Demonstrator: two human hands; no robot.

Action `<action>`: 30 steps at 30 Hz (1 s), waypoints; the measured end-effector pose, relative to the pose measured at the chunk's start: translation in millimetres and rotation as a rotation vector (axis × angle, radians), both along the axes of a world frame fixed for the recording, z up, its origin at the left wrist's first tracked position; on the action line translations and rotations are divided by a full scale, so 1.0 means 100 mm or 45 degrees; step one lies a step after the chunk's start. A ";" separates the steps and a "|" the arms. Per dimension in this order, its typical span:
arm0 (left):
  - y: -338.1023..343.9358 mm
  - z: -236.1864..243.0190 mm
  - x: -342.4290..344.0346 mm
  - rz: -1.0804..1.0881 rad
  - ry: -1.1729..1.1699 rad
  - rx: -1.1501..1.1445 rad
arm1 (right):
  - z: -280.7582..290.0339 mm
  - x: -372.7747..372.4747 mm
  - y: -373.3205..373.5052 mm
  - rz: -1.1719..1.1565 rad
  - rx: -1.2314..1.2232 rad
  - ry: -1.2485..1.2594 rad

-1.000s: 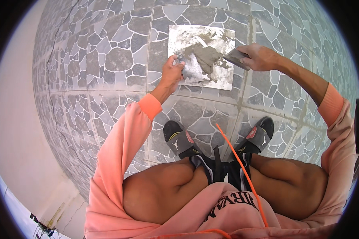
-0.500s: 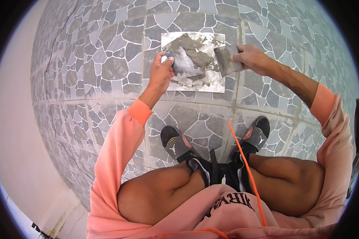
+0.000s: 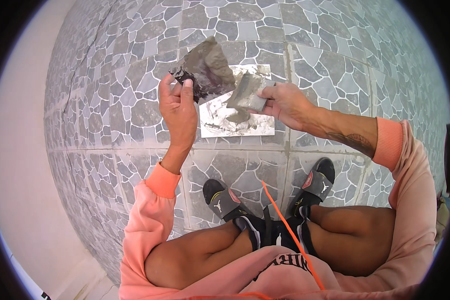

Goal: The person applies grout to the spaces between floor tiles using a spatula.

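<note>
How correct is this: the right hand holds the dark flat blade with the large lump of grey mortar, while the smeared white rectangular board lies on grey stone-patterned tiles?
Wrong hand: the head view shows the left hand holding the dark flat blade with the large lump of grey mortar, while the smeared white rectangular board lies on grey stone-patterned tiles.

Left scraper (image 3: 200,89): near-black, grey streaks. Right scraper (image 3: 247,91): grey, darker band. Mortar (image 3: 217,62): grey. Board (image 3: 257,131): white, grey smears. Floor (image 3: 240,170): mixed-grey stone shapes, white lines. Sleeves (image 3: 146,212): faded pink. Cord (image 3: 289,231): bright orange. Shorts (image 3: 259,232): black.
</note>
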State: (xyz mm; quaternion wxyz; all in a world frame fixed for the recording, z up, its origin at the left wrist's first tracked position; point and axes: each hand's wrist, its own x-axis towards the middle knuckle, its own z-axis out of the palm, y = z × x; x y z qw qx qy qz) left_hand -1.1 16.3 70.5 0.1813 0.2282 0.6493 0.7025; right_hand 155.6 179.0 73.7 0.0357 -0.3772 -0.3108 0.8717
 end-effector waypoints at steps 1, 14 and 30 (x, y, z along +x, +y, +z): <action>0.05 0.11 0.03 0.009 0.078 0.002 | 0.03 -0.03 0.02 -0.036 -0.053 0.088; 0.34 1.05 -0.17 -0.139 1.275 0.563 | 1.35 -0.32 0.13 -0.147 -0.232 0.685; 0.19 1.19 -0.21 -0.273 1.606 0.331 | 1.59 -0.20 0.12 -0.048 -0.096 0.720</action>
